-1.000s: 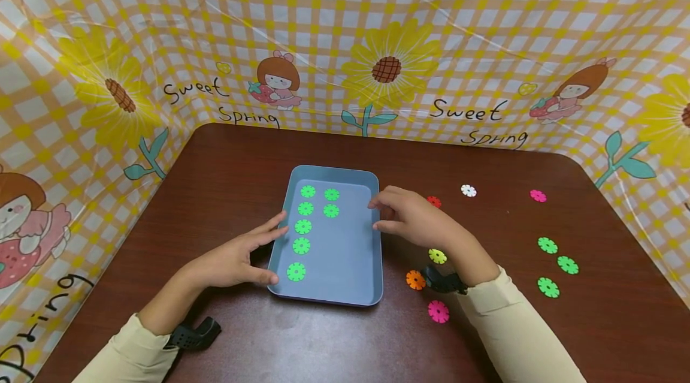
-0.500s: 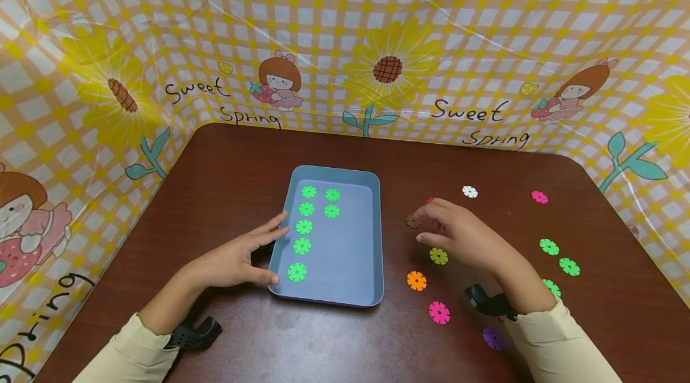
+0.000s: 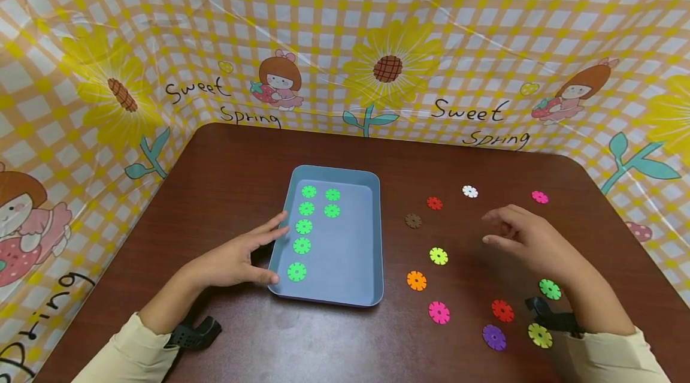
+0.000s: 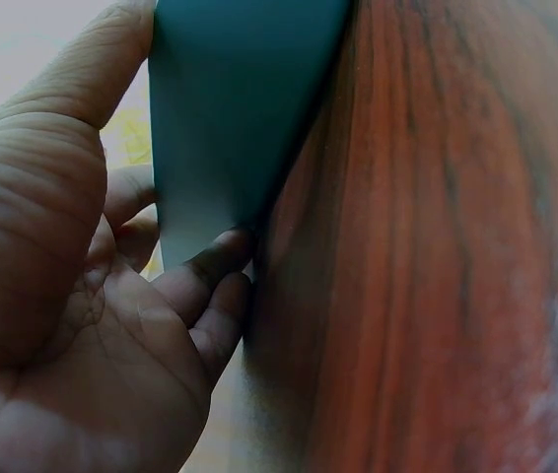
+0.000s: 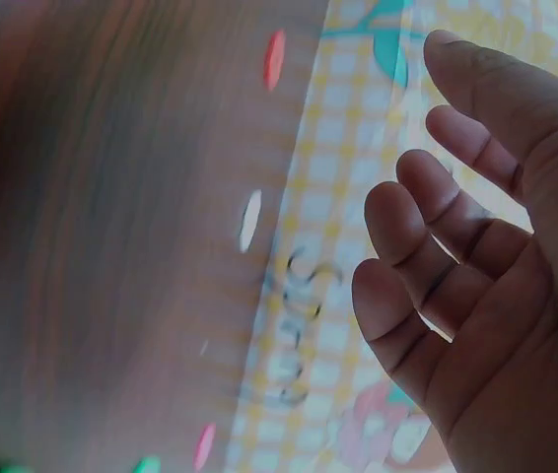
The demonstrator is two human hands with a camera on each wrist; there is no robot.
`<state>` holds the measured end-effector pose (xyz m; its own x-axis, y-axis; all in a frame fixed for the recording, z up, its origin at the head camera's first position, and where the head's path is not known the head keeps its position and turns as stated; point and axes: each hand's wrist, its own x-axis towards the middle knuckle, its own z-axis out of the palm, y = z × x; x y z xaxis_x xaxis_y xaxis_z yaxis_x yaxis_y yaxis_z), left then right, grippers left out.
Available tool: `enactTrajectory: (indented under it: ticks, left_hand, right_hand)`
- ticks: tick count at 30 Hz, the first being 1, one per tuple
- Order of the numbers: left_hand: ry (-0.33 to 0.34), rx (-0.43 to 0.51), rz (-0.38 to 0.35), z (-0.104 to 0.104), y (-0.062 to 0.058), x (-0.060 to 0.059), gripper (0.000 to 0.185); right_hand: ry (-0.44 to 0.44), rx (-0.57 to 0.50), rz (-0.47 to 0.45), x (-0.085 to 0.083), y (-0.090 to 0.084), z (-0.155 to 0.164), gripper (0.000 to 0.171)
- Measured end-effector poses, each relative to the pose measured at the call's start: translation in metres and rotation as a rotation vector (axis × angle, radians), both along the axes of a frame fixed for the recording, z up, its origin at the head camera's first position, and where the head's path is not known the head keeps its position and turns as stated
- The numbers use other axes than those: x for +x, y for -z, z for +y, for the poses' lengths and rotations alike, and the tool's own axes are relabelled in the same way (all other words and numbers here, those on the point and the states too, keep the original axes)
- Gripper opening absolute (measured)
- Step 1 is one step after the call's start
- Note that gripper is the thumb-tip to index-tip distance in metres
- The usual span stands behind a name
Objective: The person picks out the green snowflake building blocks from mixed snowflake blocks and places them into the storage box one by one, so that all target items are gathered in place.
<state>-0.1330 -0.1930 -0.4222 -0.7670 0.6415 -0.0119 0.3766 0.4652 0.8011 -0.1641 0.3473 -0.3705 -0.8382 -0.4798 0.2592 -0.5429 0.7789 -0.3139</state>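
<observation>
the blue tray (image 3: 377,239) is steadied by the left hand (image 3: 232,260) at centre frame, while the right hand (image 3: 530,239), empty and released, is held near the green disc (image 3: 550,289), lower right, judged next to be pinched.

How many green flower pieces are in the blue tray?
7, all in the blue tray: five down the left column, two beside its top. None looks hidden.

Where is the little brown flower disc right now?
In the head view the brown disc lies on the table, right of the blue tray, just below-left of the red disc and above the yellow-green disc.
</observation>
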Motion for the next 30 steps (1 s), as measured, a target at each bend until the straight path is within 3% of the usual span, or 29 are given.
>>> enactTrajectory:
  ticks: [10,16,30]
  left_hand:
    - [-0.001,-0.005,-0.003,0.0,0.0,0.0,0.092]
    - [-0.003,-0.003,-0.002,-0.001,0.002,0.0,0.092]
    - [0.001,0.001,0.005,-0.001,0.0,0.0,0.091]
  right_hand:
    - [0.188,0.03,-0.102,0.011,0.009,0.056,0.035]
    - [0.258,0.025,-0.211,0.012,0.014,0.08,0.04]
    - [0.245,0.08,-0.242,-0.001,0.026,0.11,0.036]
